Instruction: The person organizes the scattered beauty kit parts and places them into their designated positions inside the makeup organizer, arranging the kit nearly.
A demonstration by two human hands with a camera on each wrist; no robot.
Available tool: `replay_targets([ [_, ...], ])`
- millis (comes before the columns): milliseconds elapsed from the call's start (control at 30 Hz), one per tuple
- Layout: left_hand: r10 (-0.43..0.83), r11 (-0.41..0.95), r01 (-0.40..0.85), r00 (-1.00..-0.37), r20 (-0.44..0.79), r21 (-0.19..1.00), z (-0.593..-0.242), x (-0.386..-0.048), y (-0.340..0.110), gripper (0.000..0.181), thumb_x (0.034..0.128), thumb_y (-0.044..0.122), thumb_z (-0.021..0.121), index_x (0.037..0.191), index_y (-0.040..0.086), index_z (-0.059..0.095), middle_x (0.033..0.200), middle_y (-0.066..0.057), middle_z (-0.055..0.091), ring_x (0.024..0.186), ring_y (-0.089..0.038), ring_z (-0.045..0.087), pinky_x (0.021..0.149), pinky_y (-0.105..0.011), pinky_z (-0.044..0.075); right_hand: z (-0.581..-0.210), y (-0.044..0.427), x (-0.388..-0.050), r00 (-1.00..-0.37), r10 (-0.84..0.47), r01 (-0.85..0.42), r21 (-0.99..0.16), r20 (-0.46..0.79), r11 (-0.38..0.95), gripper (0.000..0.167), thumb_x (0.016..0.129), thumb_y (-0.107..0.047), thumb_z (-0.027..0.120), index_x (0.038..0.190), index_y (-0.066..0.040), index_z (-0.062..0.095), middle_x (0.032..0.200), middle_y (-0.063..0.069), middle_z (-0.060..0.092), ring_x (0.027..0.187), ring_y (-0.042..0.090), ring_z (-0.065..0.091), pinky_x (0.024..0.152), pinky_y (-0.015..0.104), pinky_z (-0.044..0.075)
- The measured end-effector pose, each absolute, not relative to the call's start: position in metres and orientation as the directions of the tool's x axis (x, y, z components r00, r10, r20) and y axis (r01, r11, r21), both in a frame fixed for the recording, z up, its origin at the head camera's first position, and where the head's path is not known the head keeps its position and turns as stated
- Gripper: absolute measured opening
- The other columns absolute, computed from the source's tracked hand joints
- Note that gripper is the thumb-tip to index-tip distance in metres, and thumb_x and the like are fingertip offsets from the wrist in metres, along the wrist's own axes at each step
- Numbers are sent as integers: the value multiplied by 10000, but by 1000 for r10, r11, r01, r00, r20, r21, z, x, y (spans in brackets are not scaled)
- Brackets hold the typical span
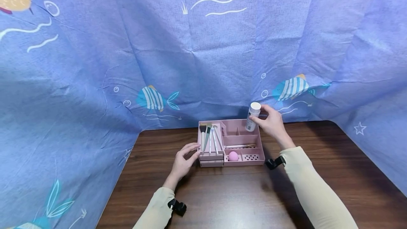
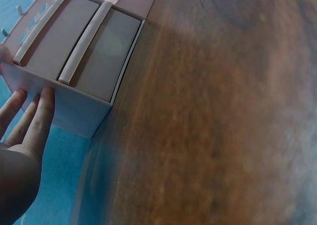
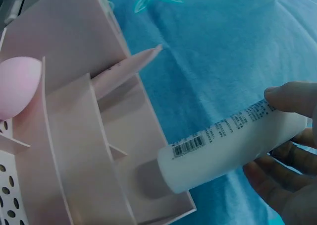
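My right hand (image 1: 272,123) grips a white bottle (image 3: 223,145) with small print and a barcode. The bottle's base is over the back right compartment of a pink organizer (image 1: 241,139); whether it touches the floor there I cannot tell. In the head view the bottle stands slightly tilted, white cap up. My left hand (image 1: 182,162) touches the organizer's left side with its fingertips, fingers fairly straight, as the left wrist view shows. Several makeup brushes (image 1: 210,139) lie on the organizer's left top, above two drawers (image 2: 62,31).
A pink sponge ball (image 1: 233,156) sits in the front compartment, and a slim stick (image 1: 240,146) lies in the middle one. A flat pink item (image 3: 126,71) leans in the back compartment. Wooden table (image 1: 235,193); blue fish-print cloth (image 1: 203,63) hangs close behind.
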State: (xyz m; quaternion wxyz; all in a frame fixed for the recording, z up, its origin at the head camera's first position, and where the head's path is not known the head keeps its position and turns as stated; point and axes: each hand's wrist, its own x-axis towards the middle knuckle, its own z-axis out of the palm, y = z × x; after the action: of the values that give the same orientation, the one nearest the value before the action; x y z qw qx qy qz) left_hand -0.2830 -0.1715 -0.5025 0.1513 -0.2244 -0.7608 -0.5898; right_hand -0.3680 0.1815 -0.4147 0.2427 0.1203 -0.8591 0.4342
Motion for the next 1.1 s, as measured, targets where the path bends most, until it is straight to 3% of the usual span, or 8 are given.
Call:
replay_targets([
  [100, 158, 211, 527, -849, 504, 823, -502, -283, -172, 269, 890, 16, 680, 1150, -54, 676, 1210, -212, 638, 1163, -224, 602, 1011, -417, 497, -421, 176, -372, -862, -8, -419, -704, 507, 573, 495, 775, -183, 820, 1188, 7, 622, 1071, 226, 683, 928, 376, 691, 816, 500, 572],
  [367, 165, 167, 489, -870, 465, 856, -503, -285, -173, 275, 899, 35, 677, 1163, -43, 674, 1227, -185, 634, 1170, -168, 593, 1013, -600, 427, -444, 170, -379, -867, -17, -397, -670, 498, 627, 478, 763, -208, 828, 1155, -8, 640, 1062, 208, 694, 959, 361, 668, 858, 502, 539],
  [600, 166, 191, 514, -857, 489, 836, -503, -285, -172, 274, 897, 29, 678, 1154, -64, 670, 1217, -214, 633, 1158, -195, 603, 1002, -482, 489, -461, 164, -383, -895, -21, -345, -663, 445, 664, 462, 768, -209, 821, 1148, -16, 643, 1023, 187, 705, 913, 331, 677, 832, 465, 533],
  [800, 160, 187, 511, -859, 487, 839, -502, -284, -171, 265, 897, 31, 679, 1151, -44, 679, 1219, -199, 638, 1164, -183, 599, 1005, -545, 462, -471, 159, -386, -910, -17, -309, -649, 415, 696, 441, 761, -225, 829, 1098, -5, 648, 940, 173, 705, 850, 309, 656, 774, 448, 521],
  [1100, 160, 210, 534, -845, 510, 819, -502, -284, -171, 263, 889, -2, 673, 1143, -76, 670, 1208, -239, 628, 1157, -303, 596, 994, -517, 481, -480, 152, -387, -909, -49, -300, -565, 415, 769, 492, 765, -260, 819, 1111, 27, 620, 969, 206, 678, 865, 369, 639, 752, 504, 518],
])
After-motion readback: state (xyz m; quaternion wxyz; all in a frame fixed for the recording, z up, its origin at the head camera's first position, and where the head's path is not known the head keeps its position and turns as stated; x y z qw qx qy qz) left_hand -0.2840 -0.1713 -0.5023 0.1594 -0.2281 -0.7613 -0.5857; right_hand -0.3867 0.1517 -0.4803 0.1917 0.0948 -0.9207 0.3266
